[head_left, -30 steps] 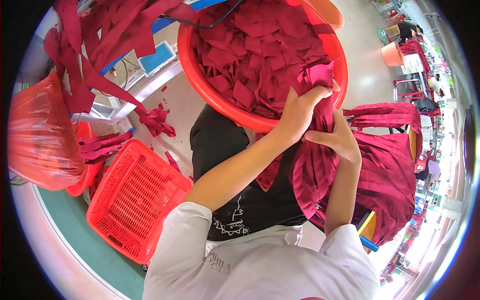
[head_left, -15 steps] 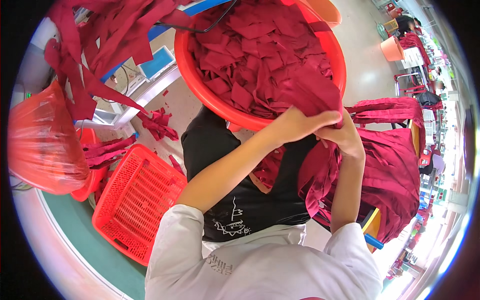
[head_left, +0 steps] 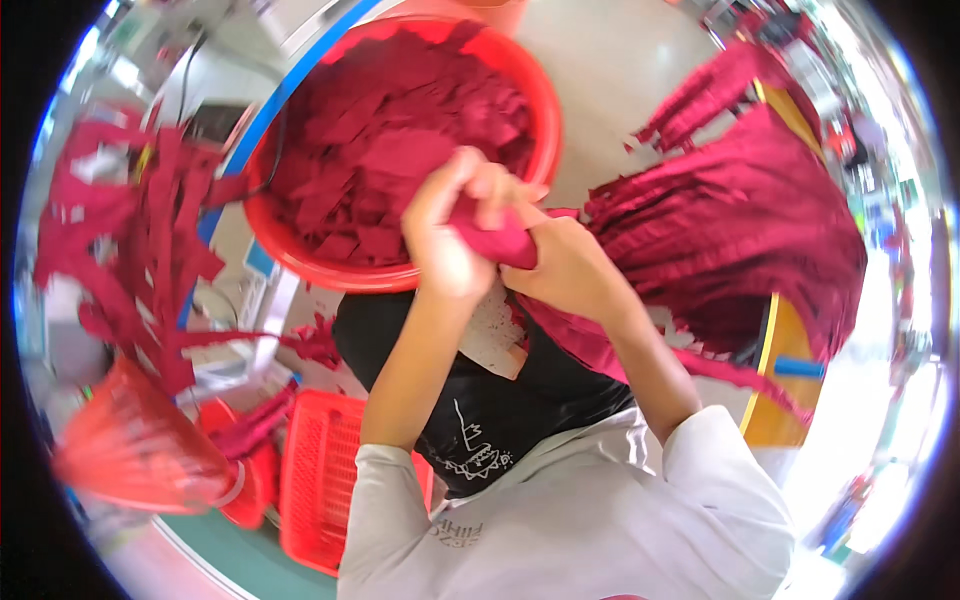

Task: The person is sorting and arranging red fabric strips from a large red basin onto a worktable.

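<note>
Both hands meet over the near right rim of a red basin heaped with cut maroon fabric pieces. A maroon fabric strip runs between them. My left hand is closed round it from the basin side, its fingers curled and a little smeared by motion. My right hand grips the same fabric, its fingertips partly hidden. More of the strip hangs below my right hand, across my lap.
Right of me a large bundle of maroon strips drapes over a yellow-edged stand. To the left are hanging maroon strips, an orange-red plastic bag and a red slotted basket. A blue-edged table borders the basin.
The view has turned, so the basin sits further left. My hands have shifted left with the fabric, and the left hand now points up over the basin with its fingers wrapped round the strip.
</note>
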Demonstrator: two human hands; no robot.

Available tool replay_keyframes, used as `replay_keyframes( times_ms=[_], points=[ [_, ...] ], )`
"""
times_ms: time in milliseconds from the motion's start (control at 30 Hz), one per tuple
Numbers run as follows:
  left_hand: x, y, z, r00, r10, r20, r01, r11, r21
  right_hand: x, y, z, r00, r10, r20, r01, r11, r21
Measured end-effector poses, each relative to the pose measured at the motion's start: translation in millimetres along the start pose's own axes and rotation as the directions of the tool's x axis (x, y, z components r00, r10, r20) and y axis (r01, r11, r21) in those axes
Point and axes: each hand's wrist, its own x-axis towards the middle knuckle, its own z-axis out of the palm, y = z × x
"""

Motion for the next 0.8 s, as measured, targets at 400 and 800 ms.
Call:
replay_keyframes(
  times_ms=[400, 800],
  points=[
    [18.8, 108.2, 168.2, 0.856, 0.108, 0.506, -0.205, 0.969, 0.141, -133.4, 65.2, -92.7, 0.559, 0.146, -0.816, 0.088, 0.968, 0.234],
    [8.2, 294.0, 168.2, 0.888, 0.163, 0.429, -0.288, 0.925, 0.246, -189.8, 136.5, -74.2, 0.389, 0.018, -0.921, -0.18, 0.982, -0.057]
  ],
)
